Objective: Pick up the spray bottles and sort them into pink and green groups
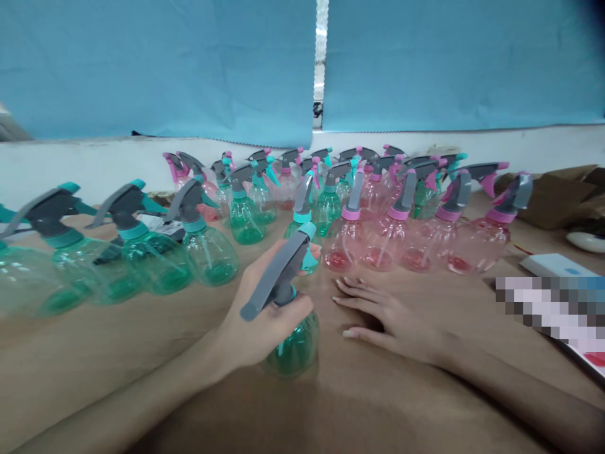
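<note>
At the left, a row of green bottles lines the table; next, the left hand is wrapped round the neck of a spray bottle, whose trigger head slants from near left to far right; whether its base touches the table, I cannot tell; just right of it, apart, the empty right hand spreads palm down, fingers leftward, before pink bottles.

Left grip: curled | Right grip: palm down, loosely splayed | Forearms: angled inward
</note>
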Tool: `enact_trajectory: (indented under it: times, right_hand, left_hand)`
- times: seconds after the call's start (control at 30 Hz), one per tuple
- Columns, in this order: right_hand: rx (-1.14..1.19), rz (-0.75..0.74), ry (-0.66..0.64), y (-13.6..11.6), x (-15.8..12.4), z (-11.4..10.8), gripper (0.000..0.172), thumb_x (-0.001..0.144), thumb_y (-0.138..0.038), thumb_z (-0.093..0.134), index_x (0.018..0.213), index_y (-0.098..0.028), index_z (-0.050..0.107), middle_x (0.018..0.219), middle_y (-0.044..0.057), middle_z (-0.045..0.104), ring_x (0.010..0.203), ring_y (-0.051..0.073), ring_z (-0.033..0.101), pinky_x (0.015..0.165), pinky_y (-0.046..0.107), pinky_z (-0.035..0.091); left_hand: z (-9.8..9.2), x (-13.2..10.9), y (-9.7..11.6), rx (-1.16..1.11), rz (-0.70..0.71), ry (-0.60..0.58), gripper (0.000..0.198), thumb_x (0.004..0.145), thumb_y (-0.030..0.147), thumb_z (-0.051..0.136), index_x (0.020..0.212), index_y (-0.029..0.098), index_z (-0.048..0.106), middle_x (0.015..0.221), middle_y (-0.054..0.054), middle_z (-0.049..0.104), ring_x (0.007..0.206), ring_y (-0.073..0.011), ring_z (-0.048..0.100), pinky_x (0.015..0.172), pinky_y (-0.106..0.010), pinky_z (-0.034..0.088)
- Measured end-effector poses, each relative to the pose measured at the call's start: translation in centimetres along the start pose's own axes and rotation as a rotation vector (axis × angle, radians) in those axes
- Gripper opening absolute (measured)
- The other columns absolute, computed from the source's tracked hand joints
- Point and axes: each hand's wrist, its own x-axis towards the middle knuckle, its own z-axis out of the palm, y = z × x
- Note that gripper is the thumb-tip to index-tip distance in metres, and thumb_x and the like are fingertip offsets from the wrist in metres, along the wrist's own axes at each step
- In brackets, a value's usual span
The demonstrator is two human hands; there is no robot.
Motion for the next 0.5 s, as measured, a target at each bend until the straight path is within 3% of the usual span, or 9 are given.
enact_trajectory:
  times: [0.27, 0.5]
  right_hand:
    - [-0.024, -0.015, 0.008, 0.33, -0.01, 0.33, 0.057, 0.089, -0.052, 0.05, 0.139, -0.028, 0.04, 0.149, 0.001, 0.031, 0.138, 0.022, 0.025, 0.113, 0.048, 0.023]
    - [-0.028, -0.017, 0.012, 0.19, -0.02, 0.25, 0.056, 0.089, -0.052, 0.05, 0.139, -0.029, 0.04, 0.149, 0.001, 0.031, 0.138, 0.023, 0.025, 0.113, 0.049, 0.024]
  left_hand:
    - [0.35, -0.2, -0.01, -0.04, -0.062, -0.059, 0.049, 0.066, 0.018, 0.05, 0.114, 0.028, 0.055, 0.087, 0.001, 0.066, 0.066, -0.0176, 0.061, 0.058, -0.027, 0.05]
    - [0.57, -0.09, -0.59, -0.101, -0.025, -0.086, 0.04, 0.068, 0.018, 0.054, 0.107, 0.029, 0.057, 0.08, 0.0, 0.064, 0.069, -0.0193, 0.062, 0.058, -0.029, 0.05]
